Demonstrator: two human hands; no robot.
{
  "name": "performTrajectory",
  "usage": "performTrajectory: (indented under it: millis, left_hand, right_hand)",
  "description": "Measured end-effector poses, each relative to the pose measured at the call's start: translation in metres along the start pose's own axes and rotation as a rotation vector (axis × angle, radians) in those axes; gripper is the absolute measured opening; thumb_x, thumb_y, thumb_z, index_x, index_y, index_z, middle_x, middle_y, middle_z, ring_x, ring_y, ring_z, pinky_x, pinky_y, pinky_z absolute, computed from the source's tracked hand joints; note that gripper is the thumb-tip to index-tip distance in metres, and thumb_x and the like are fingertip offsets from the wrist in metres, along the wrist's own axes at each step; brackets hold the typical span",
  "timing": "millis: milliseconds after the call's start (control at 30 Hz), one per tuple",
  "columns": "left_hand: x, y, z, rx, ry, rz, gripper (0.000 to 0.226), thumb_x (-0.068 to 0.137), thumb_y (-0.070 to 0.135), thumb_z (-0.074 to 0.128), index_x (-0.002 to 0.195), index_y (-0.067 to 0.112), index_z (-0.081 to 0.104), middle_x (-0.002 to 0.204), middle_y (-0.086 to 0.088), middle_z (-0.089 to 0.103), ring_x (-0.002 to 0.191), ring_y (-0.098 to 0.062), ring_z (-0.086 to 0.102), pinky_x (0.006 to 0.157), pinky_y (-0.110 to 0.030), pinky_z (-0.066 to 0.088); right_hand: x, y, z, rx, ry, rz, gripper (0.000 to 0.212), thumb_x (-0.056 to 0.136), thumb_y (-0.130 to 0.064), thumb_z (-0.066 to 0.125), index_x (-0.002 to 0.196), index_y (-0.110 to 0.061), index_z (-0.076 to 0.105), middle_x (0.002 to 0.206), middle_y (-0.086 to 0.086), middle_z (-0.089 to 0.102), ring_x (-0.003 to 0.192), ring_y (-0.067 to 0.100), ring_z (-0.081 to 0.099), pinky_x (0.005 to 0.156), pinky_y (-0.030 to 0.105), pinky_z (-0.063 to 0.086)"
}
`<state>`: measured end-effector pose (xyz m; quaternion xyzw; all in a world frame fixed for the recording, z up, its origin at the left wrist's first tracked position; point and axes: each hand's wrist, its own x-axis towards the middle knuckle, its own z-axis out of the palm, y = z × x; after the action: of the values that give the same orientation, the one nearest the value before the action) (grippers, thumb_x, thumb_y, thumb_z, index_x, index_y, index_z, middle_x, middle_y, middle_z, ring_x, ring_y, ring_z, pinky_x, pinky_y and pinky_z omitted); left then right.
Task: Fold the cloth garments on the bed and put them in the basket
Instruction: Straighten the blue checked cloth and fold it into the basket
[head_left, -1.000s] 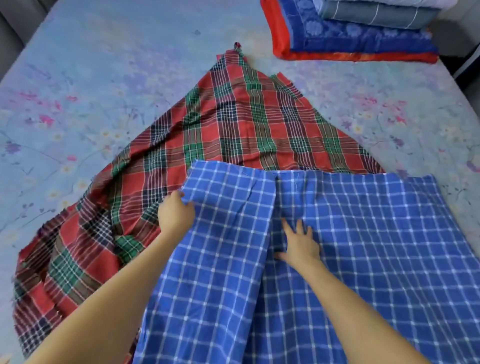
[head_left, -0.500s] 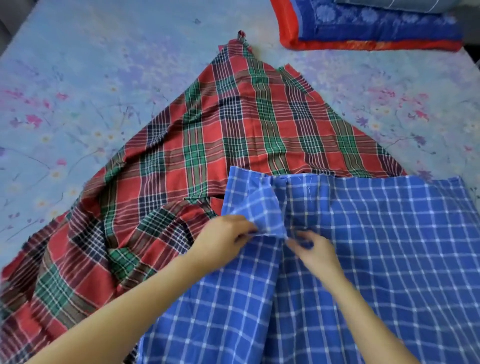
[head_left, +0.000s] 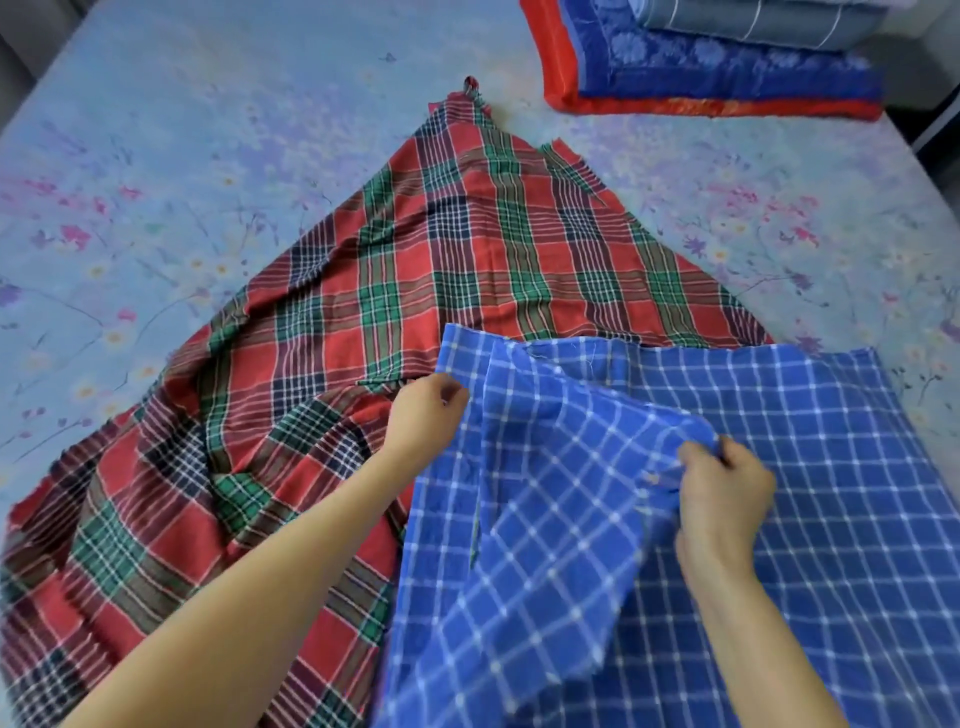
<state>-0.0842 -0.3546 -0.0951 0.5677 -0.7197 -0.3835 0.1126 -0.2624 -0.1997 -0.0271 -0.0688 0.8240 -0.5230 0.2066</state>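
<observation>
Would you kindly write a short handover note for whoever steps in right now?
Left hand: holds the left edge of the blue checked cloth.
Right hand: its grip pinches a raised flap of that cloth.
The blue cloth overlaps the red plaid cloth, both spread on the bed.
Done: nothing fully folded.
Left: fold both cloths and put them in the basket, which is not in view.

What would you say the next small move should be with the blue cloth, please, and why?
Probably carry the lifted flap on across to the right and lay it flat. The right hand pinches a raised fold of the blue cloth, the left hand holds its left edge, and the flap stands bunched, not yet laid down, over the red cloth.
</observation>
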Motion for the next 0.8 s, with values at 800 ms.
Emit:
performTrajectory:
  millis: [800]
  left_hand:
    - [0.029, -0.004, 0.051, 0.316, 0.043, -0.156, 0.020, 0.086, 0.010, 0.056, 0.101, -0.004, 0.054, 0.103, -0.023, 0.061, 0.092, -0.040, 0.057, 0.066, -0.039, 0.042]
  right_hand:
    - [0.000, -0.016, -0.019, -0.090, -0.561, 0.208, 0.014, 0.083, 0.010, 0.050, 0.094, 0.006, 0.059, 0.090, 0.020, 0.065, 0.077, 0.028, 0.061, 0.072, 0.046, 0.052]
